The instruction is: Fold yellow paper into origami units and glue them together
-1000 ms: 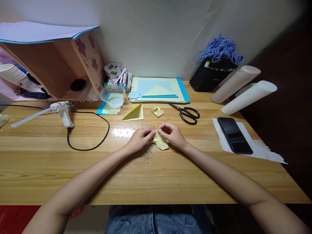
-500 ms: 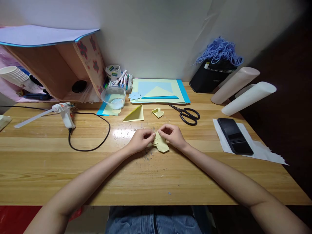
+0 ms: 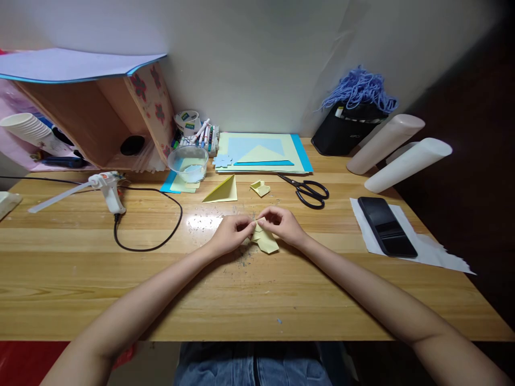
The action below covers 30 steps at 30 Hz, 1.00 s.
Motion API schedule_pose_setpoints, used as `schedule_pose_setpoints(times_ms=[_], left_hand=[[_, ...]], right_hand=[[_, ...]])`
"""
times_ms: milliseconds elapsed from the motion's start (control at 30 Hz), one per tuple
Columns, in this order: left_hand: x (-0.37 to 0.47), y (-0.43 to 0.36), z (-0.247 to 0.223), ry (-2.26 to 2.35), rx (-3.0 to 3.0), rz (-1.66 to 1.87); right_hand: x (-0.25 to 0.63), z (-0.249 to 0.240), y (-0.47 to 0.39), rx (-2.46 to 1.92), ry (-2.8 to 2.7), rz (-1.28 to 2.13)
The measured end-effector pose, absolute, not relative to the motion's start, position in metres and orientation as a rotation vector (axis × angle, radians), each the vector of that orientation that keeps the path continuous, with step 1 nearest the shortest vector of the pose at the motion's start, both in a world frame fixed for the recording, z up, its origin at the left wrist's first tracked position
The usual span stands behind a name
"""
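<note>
A small piece of folded yellow paper (image 3: 266, 242) is held just above or on the table between my two hands. My left hand (image 3: 232, 234) pinches its upper left edge between thumb and fingers. At the top right, my right hand (image 3: 284, 224) grips the same paper, its fingertips close to those of the left. The paper's lower end hangs free towards me, with crease lines across its upper part. Beyond the hands lie a smaller folded yellow piece (image 3: 260, 187) and a folded yellow triangle (image 3: 221, 190).
Black-handled scissors (image 3: 308, 190) lie behind my right hand. A phone (image 3: 387, 226) rests on white paper at the right. To the left is a glue gun (image 3: 108, 193) with its looping cord. A clear bowl (image 3: 188, 163) and stacked coloured sheets (image 3: 301, 153) stand at the back.
My right thumb and fingers have shifted slightly left along the paper's top edge, nearer the left fingertips. The view has tipped up a little.
</note>
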<state>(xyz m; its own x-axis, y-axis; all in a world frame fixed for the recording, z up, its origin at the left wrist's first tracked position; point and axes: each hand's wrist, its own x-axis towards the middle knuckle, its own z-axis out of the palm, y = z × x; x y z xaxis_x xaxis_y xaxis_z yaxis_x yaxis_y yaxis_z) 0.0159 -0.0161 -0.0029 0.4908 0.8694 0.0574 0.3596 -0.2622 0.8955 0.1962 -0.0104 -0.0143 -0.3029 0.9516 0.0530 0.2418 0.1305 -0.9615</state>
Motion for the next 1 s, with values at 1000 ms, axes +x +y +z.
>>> schedule_pose_setpoints(times_ms=[1000], left_hand=[[0.013, -0.011, -0.013, 1.164, 1.443, 0.990]], right_hand=[[0.198, -0.017, -0.007, -1.227, -1.483, 1.343]])
